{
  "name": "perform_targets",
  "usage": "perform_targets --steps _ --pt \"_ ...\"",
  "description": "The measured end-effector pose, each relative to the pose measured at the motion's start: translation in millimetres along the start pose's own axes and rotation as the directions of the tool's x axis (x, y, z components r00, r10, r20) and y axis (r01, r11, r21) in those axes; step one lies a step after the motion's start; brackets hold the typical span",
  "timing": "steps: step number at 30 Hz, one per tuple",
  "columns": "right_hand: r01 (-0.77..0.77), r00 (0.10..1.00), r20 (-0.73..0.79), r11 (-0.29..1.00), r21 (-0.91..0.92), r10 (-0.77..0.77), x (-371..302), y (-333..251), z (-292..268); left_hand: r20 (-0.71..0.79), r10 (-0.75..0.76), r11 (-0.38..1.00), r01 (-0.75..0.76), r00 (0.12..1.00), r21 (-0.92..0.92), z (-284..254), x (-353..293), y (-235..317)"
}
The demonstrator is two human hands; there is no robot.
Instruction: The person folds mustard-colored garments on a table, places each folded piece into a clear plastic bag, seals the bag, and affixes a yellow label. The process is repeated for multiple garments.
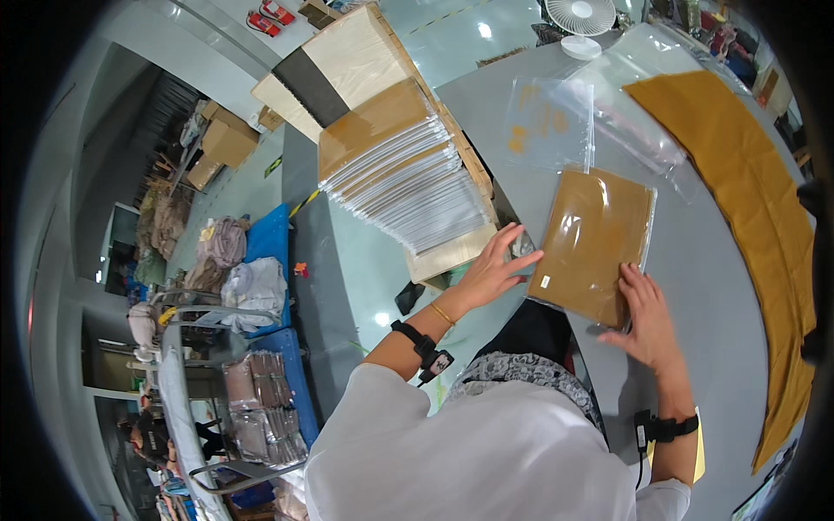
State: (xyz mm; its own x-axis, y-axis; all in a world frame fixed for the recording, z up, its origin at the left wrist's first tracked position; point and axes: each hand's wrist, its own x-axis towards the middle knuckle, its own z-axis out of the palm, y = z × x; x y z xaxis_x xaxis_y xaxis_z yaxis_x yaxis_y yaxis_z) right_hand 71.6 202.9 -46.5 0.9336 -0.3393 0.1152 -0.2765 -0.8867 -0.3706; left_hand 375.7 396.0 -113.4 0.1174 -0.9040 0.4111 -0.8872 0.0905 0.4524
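Observation:
On the grey table in front of me lies a mustard-brown folded cloth in a clear plastic bag point(596, 239), with a small white label near its lower left corner. My right hand point(645, 317) rests on its lower right edge, fingers spread. At its left edge is my left hand point(497, 269), its fingers stretched out and apart, the tips at or beside the bag; whether they touch it I cannot tell. Just beyond the packet, a flat clear plastic bag point(547, 122) lies on the table. To the left stands a tall stack of similar bagged brown packets point(400, 165).
A long mustard cloth point(738, 200) runs along the table's right side. Clear plastic sheeting point(651, 78) and a white fan point(580, 22) are at the far end. At left are a blue platform cart point(269, 252) with bundles, cardboard boxes point(228, 139) and a metal-railed trolley point(208, 311).

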Motion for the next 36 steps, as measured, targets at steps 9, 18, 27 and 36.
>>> perform_targets --steps 9,18,27,36 --pt "-0.119 0.945 -0.28 0.976 0.181 0.167 31 -63 49 0.178 -0.43 0.161 0.269 0.885 -0.95 8 8 5" --pt "0.222 0.973 -0.034 0.969 -0.109 -0.227 143 -166 41 0.355 -0.618 -0.313 0.195 0.702 -0.93 -25 2 -18" --pt "0.248 0.967 -0.072 0.967 0.056 -0.244 144 -148 45 -0.292 -0.58 0.329 -0.11 0.76 -0.938 -293 14 -200" --pt "-0.069 0.998 0.014 0.953 0.294 0.068 42 -73 46 -0.321 -0.682 0.231 -0.223 0.657 -0.947 -332 1 -257"
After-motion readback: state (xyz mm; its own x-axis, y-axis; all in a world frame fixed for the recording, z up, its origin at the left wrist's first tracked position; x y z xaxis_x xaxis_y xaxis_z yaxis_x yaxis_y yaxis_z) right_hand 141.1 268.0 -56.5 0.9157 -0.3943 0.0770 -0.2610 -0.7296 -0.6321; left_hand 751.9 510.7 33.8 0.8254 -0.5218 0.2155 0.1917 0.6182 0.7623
